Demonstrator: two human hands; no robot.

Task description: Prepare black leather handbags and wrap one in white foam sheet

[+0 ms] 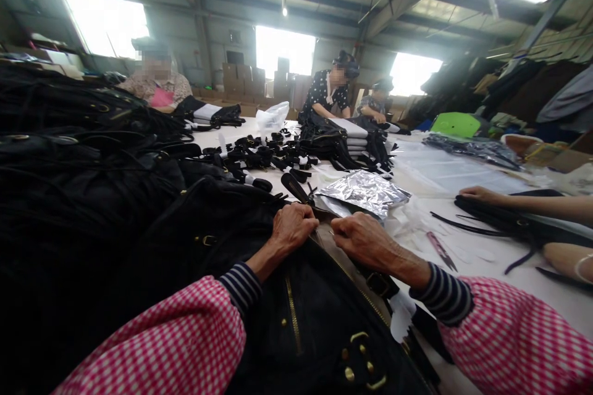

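Observation:
A black bag (324, 302) with brass-coloured zippers and studs lies in front of me, its long zippered opening showing a beige lining. My left hand (294, 223) is closed on the bag's edge near the far end of that opening. Just across the gap, my right hand (365, 239) is closed in a pinch over the opening. A tiny metallic glint shows at its fingertips, too small to name. Beyond both hands lies a crumpled silver foil sheet (365, 191). A black strap with a buckle (378, 284) hangs below my right wrist.
Piled black bags (83, 197) fill the left side. Rolled black straps (264, 151) and stacked bags (352, 139) lie on the white table. Pink-handled snips (441, 251) rest at right, near a co-worker's hand (482, 195) on another black bag. Several people stand around the table.

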